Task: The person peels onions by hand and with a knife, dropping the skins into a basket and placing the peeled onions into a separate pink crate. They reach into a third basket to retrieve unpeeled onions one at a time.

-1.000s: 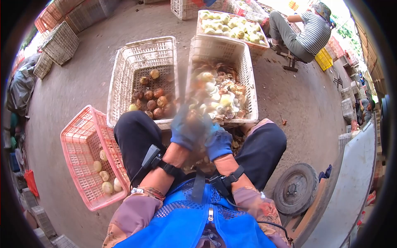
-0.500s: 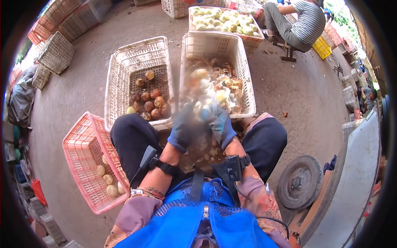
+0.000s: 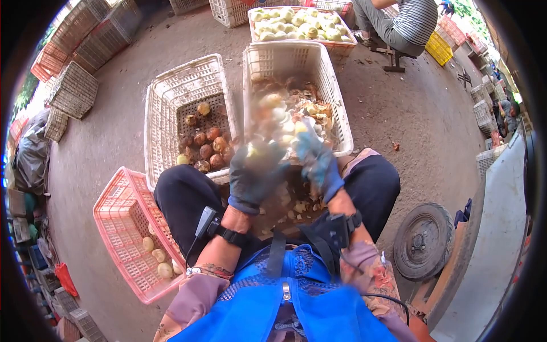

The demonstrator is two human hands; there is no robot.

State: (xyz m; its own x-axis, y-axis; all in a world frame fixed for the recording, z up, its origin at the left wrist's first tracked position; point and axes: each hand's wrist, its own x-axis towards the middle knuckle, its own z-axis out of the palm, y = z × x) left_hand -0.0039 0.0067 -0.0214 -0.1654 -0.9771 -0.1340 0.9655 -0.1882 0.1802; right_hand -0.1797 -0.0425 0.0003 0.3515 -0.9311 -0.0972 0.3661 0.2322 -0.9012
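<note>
My left hand (image 3: 250,182), in a blue-grey glove, is closed round a pale peeled onion (image 3: 257,150), partly lost in a blur. To its right, my gloved right hand (image 3: 320,165) has its fingers curled; whatever they hold is smeared and cannot be made out. Both hands are at the near rim of a white crate (image 3: 342,122), which contains onion skins (image 3: 316,108) and pale pieces. Left of that, brown-skinned onions (image 3: 206,151) lie in a second white crate (image 3: 161,108).
A pink crate (image 3: 117,211) with several peeled onions (image 3: 159,255) stands by my left knee. Beyond the white crates is a crate of peeled onions (image 3: 302,24). A person (image 3: 399,28) sits at the upper right. A wheel (image 3: 423,242) is at my right.
My hands have moved apart, the right one shifting rightward and up. A pale onion now shows in my left hand. The whole view has shifted slightly.
</note>
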